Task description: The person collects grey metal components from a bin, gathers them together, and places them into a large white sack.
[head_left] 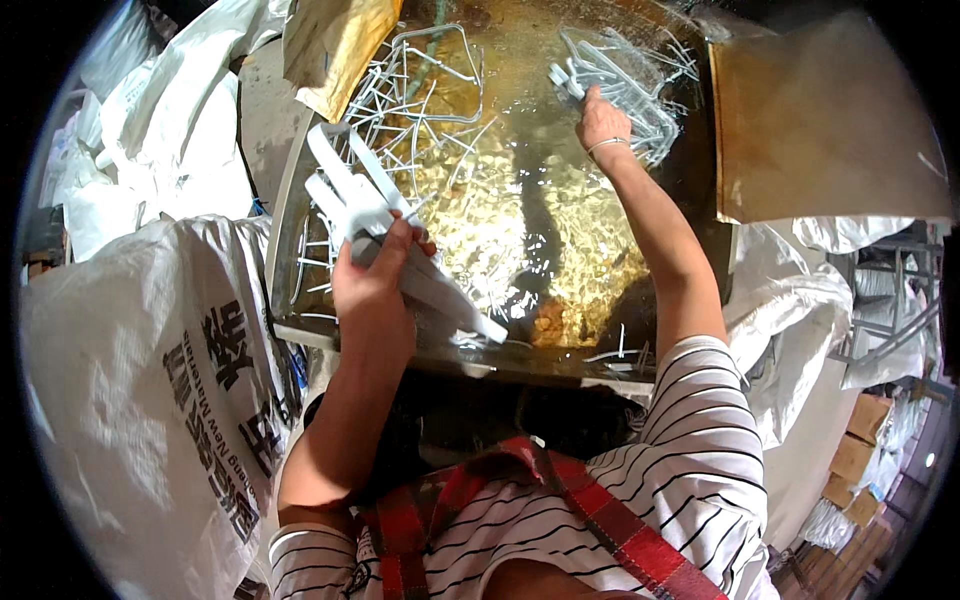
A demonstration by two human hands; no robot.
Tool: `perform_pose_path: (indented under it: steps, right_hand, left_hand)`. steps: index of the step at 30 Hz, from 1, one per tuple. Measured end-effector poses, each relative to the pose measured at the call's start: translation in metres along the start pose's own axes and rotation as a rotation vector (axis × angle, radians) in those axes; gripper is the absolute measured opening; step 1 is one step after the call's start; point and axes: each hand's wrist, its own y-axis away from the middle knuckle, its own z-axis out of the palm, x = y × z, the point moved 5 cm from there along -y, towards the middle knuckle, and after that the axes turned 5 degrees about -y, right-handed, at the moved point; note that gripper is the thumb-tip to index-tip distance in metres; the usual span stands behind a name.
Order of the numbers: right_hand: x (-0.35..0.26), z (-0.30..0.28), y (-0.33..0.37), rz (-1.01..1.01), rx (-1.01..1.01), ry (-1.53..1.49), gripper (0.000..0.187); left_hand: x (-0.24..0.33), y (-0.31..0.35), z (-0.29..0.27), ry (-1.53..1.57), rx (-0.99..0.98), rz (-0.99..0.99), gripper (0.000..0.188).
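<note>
My left hand (378, 275) is closed around a stack of pale grey plastic frames (350, 195). The thumb lies across the stack, which slants over the near left of a shallow water-filled tank (300, 325). At the far right of the tank, my right hand (604, 122) reaches into a pile of clear-grey plastic frames (640, 110). Its fingers close on a grey piece (567, 82) at the pile's left edge; the fingertips are partly hidden. Thin white plastic sprues (400, 135) lie tangled at the far left of the tank.
Brown cardboard sheets (830, 130) rise at the tank's right edge, and another brown sheet (335, 50) hangs over its far left corner. Large white woven sacks (130, 370) crowd the left side. White bags (790, 320) and stacked cartons (860, 440) are at the right.
</note>
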Motion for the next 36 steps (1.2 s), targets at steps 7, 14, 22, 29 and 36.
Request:
perform_pose_path:
  steps: [7, 14, 22, 29, 36]
  right_hand:
    - [-0.002, -0.113, 0.044, 0.213, 0.135, -0.283, 0.037]
    - [0.144, -0.097, 0.129, 0.620, 0.194, -0.954, 0.015]
    - [0.174, -0.071, 0.221, 0.484, 0.034, -0.157, 0.056]
    - [0.153, -0.042, 0.155, 0.160, -0.004, -0.214, 0.032]
    - [0.141, 0.026, 0.120, 0.114, -0.343, 0.066, 0.048]
  left_hand:
    - [0.004, 0.000, -0.006, -0.086, -0.083, 0.181, 0.012]
    - [-0.004, -0.021, -0.015, -0.004, -0.069, 0.128, 0.011]
    - [0.004, -0.016, -0.006, -0.094, -0.130, 0.128, 0.017]
    - [-0.005, -0.017, 0.001, -0.163, -0.135, 0.090, 0.022]
    - [-0.002, -0.015, -0.006, -0.225, -0.147, 0.080, 0.026]
